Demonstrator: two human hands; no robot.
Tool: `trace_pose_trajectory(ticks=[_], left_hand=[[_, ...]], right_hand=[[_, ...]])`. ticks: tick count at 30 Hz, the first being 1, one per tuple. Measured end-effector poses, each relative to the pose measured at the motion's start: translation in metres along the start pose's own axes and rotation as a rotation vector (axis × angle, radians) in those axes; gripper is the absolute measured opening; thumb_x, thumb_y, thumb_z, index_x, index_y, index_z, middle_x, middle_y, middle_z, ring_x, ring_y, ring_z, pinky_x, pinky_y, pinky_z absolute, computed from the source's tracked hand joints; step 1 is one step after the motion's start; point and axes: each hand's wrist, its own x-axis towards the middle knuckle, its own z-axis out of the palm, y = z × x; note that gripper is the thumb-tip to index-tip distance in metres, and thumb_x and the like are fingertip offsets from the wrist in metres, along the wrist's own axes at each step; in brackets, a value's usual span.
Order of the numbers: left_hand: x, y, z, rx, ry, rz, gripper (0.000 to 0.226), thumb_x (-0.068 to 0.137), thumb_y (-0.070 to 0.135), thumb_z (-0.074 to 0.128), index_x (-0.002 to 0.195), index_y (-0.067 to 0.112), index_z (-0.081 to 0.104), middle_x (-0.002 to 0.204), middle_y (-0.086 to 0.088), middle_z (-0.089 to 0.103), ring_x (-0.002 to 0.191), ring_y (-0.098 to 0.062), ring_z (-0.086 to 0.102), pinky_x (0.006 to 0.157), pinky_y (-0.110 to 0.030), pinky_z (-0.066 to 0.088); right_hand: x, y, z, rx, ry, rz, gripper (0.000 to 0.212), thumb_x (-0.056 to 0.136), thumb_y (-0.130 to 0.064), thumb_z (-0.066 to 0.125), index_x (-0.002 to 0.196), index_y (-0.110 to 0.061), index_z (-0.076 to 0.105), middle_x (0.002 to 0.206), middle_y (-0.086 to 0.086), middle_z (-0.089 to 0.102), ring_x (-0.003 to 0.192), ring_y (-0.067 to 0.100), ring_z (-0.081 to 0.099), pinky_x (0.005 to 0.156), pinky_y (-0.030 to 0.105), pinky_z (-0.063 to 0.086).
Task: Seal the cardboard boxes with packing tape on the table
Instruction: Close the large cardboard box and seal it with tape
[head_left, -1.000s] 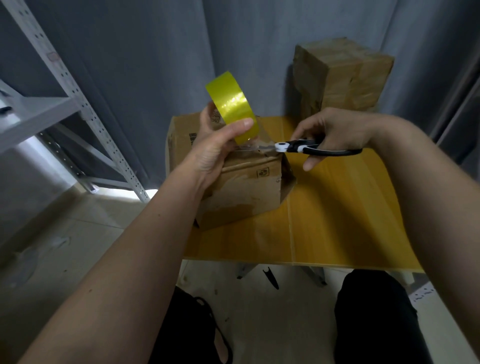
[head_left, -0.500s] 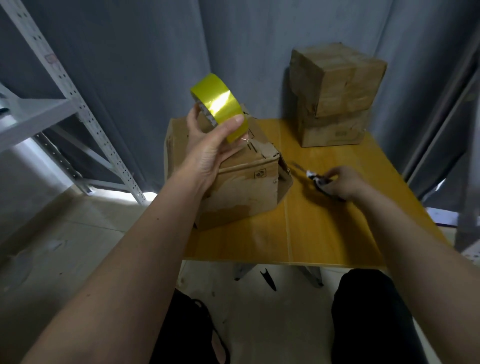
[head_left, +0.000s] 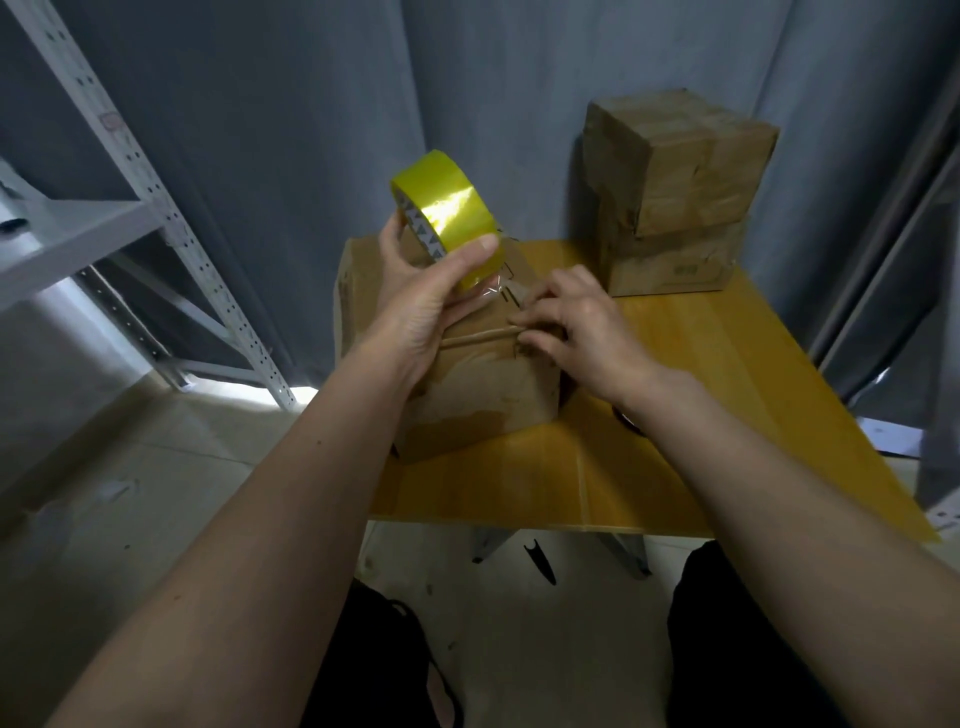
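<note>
Two hands: both work over the near box (head_left: 467, 364) on the table (head_left: 727, 415).
Left hand (head_left: 426, 306): grips the tape roll (head_left: 449, 218) above the box, likely keeping it clear.
Right hand (head_left: 576, 327): fingers bent, pressing the top edge, apparently smoothing tape.
Stacked boxes (head_left: 675, 192): behind the near box.

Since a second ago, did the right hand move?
Yes. The right hand left the table and now presses on the near box.

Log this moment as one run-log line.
left hand: holds yellow tape roll | right hand: pressing tape onto near cardboard box | stacked boxes: behind
</note>
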Motion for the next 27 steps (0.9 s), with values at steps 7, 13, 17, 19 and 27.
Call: trace_pose_trajectory(ticks=[7, 13, 17, 19, 27], left_hand=[[0.001, 0.005, -0.011, -0.035, 0.028, -0.009, 0.093, 0.07, 0.014, 0.084, 0.142, 0.033, 0.028, 0.119, -0.008, 0.064, 0.09, -0.032, 0.073, 0.079, -0.039, 0.058], [-0.001, 0.007, -0.013, -0.014, 0.036, -0.021, 0.094, 0.072, 0.015, 0.084, 0.145, 0.032, 0.027, 0.123, -0.009, 0.062, 0.095, -0.033, 0.072, 0.079, -0.038, 0.059], [-0.002, 0.007, -0.016, 0.018, 0.08, 0.032, 0.099, 0.062, 0.022, 0.089, 0.141, 0.034, 0.03, 0.128, -0.008, 0.061, 0.1, -0.031, 0.071, 0.075, -0.035, 0.059], [-0.003, 0.004, -0.016, 0.101, 0.153, 0.117, 0.11, 0.054, 0.031, 0.092, 0.143, 0.036, 0.027, 0.131, -0.003, 0.058, 0.108, -0.026, 0.068, 0.08, -0.039, 0.059], [-0.004, 0.004, -0.029, 0.522, 0.26, 0.318, 0.112, 0.064, 0.035, 0.09, 0.149, 0.033, 0.017, 0.142, 0.003, 0.048, 0.126, -0.011, 0.052, 0.106, -0.038, 0.045]], right_hand=[[0.008, 0.0, 0.003, 0.152, 0.037, 0.122, 0.015, 0.079, -0.021, 0.075, 0.092, -0.014, 0.075, 0.094, -0.003, 0.055, 0.097, 0.014, 0.044, 0.078, 0.02, 0.035], [0.009, -0.002, 0.002, 0.353, 0.012, 0.263, 0.006, 0.076, -0.021, 0.078, 0.077, -0.022, 0.072, 0.104, -0.004, 0.05, 0.106, 0.012, 0.039, 0.089, 0.015, 0.035], [0.003, -0.001, 0.003, 0.375, 0.015, 0.345, 0.016, 0.086, -0.032, 0.068, 0.098, -0.023, 0.074, 0.135, -0.001, 0.047, 0.126, 0.013, 0.035, 0.103, 0.028, 0.03], [-0.004, -0.006, 0.005, 0.401, -0.016, 0.368, 0.033, 0.088, -0.036, 0.065, 0.119, -0.026, 0.066, 0.134, 0.004, 0.051, 0.125, 0.017, 0.043, 0.108, 0.037, 0.036], [-0.015, -0.034, -0.004, 0.278, -0.099, 0.294, 0.021, 0.084, -0.045, 0.064, 0.096, -0.03, 0.073, 0.092, -0.006, 0.047, 0.086, 0.008, 0.046, 0.076, 0.03, 0.045]])
